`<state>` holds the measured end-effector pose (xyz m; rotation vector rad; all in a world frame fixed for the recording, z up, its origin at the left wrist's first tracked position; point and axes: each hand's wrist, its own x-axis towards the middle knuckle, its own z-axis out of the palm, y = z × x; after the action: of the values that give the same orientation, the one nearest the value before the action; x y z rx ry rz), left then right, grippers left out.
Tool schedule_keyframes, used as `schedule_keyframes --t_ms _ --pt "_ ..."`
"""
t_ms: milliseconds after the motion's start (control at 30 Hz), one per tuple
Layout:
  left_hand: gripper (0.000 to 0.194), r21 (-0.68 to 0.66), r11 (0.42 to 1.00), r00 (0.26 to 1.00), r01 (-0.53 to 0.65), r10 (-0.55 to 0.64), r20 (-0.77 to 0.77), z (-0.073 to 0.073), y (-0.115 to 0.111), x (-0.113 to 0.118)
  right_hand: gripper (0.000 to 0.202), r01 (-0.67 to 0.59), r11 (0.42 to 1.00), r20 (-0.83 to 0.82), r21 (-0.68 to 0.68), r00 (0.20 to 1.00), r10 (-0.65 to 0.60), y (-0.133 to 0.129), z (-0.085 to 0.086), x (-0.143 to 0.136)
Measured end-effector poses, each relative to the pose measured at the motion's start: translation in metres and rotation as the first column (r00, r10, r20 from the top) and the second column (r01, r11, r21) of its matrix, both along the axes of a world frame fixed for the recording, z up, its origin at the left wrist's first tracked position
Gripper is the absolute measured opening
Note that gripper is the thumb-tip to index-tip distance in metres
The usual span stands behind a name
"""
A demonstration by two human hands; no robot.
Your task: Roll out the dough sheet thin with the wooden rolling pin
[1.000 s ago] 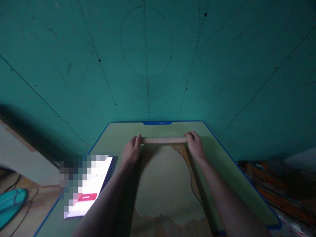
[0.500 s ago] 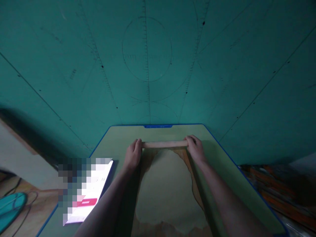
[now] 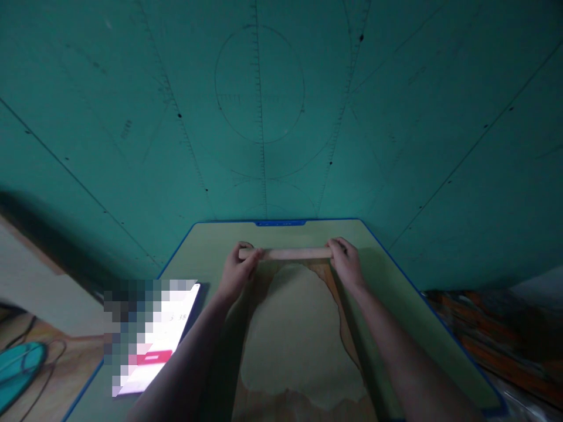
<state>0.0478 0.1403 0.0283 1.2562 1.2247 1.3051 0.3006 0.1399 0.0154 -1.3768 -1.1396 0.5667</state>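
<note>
A pale wooden rolling pin [image 3: 294,254] lies crosswise at the far end of a wooden board [image 3: 259,407]. My left hand [image 3: 240,266] grips its left end, thumb along the near side, with the tip of the pin showing between thumb and fingers. Around the right end, my right hand [image 3: 346,261] is closed. Nearer to me, a large flat sheet of dough [image 3: 301,334] with an uneven edge covers most of the board. The pin sits just beyond the dough's far edge.
The board rests on a light green table [image 3: 387,305] with a blue rim. A lit tablet [image 3: 176,334], partly pixelated, lies left of my left forearm. Behind the table rises a green wall [image 3: 281,117] with drawn lines. A turquoise round object [image 3: 20,369] is on the floor at left.
My left hand has changed its grip: the fingers have loosened and the pin's left tip now shows. My right hand and the dough look nearly the same.
</note>
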Motion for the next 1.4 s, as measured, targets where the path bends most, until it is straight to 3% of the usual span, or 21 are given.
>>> schedule_keyframes --t_ms 200,367,933,1400 --pt "0.053 -0.068 0.996 0.968 0.053 -0.035 0.247 0.007 0.0 0.003 0.032 -0.039 0.999 -0.005 0.017 0.999 0.039 -0.009 0.008 -0.01" --pt "0.055 -0.11 0.991 0.943 0.081 -0.04 0.332 0.01 -0.003 0.007 0.033 -0.065 0.997 0.003 0.036 0.998 0.065 -0.015 0.013 -0.015" --pt "0.048 -0.186 0.948 0.926 0.258 -0.188 0.328 0.005 -0.027 0.028 0.037 -0.228 0.973 0.09 0.034 0.97 0.224 -0.028 0.016 -0.033" --pt "0.054 -0.219 0.931 0.903 0.292 -0.192 0.385 0.01 -0.029 0.033 0.036 -0.199 0.978 0.196 0.067 0.964 0.182 -0.028 0.015 -0.029"
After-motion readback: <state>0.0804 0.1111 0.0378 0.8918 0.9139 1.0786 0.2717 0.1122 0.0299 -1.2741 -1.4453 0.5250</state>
